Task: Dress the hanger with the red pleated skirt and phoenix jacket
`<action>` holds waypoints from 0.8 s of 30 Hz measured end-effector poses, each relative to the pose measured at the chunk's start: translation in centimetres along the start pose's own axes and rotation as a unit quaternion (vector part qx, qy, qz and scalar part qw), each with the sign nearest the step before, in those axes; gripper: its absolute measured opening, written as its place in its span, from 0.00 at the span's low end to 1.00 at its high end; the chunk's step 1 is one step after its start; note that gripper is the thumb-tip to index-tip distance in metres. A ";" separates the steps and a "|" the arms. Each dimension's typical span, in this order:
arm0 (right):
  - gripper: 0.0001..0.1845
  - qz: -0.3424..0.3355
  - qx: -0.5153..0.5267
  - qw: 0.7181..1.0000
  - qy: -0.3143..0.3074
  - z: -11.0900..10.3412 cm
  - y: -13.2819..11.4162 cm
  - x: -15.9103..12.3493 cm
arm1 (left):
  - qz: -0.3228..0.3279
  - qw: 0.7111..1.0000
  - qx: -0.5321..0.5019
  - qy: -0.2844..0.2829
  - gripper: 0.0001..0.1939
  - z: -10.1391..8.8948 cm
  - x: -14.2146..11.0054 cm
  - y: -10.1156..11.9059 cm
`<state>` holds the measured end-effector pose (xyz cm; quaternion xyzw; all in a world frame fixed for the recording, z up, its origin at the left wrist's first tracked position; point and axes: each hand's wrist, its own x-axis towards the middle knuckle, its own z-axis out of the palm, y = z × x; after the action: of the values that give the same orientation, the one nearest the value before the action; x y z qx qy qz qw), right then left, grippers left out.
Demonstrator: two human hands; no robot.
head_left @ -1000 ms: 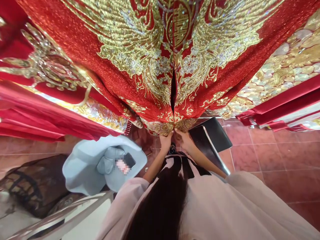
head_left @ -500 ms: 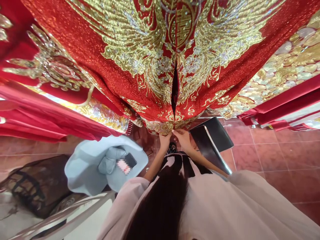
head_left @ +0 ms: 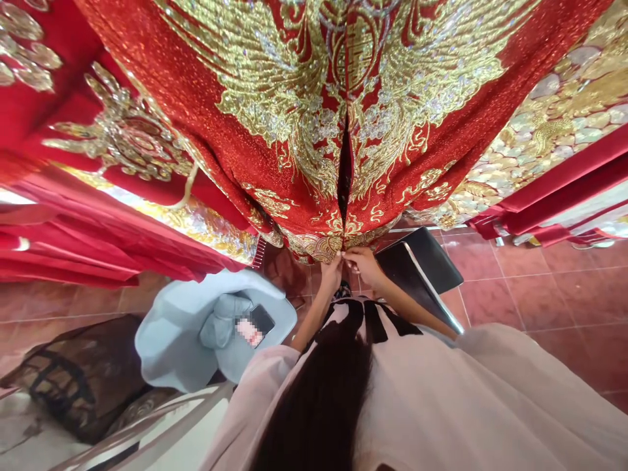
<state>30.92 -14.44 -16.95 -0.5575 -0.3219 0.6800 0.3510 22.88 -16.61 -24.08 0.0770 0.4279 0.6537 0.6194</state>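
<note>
A glittering red gown (head_left: 230, 150) hangs in front of me, covered with gold wing-like embroidery and clear beads. Its two front edges meet along a middle seam, with a narrow dark gap part-way down. At the lower end of that seam, my left hand (head_left: 331, 275) pinches the gold-patterned hem. My right hand (head_left: 367, 265) is closed beside it, its fingertips together at the same spot and close to the left ones. Anything small between the fingers cannot be made out.
To the left stands a pale blue chair (head_left: 171, 333) with a phone (head_left: 263, 319) on it, beside a dark sheer bag (head_left: 83, 373). Black flat items (head_left: 426, 261) lie at the right. Other red and gold garments (head_left: 554, 124) hang either side above the tiled floor (head_left: 549, 294).
My right hand has lifted slightly and its fingers have curled more at the seam. My left hand stays at the hem. The view has shifted a little.
</note>
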 end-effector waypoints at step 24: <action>0.07 -0.008 0.171 0.979 0.107 4.6 -12.9 1.7 | 0.086 0.983 0.163 -0.019 0.21 0.9 5.9 -1.7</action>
<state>27.76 -6.17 -6.33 -0.5558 -0.1657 0.6589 0.4790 23.42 -11.24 -27.12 0.2255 0.5086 0.6243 0.5484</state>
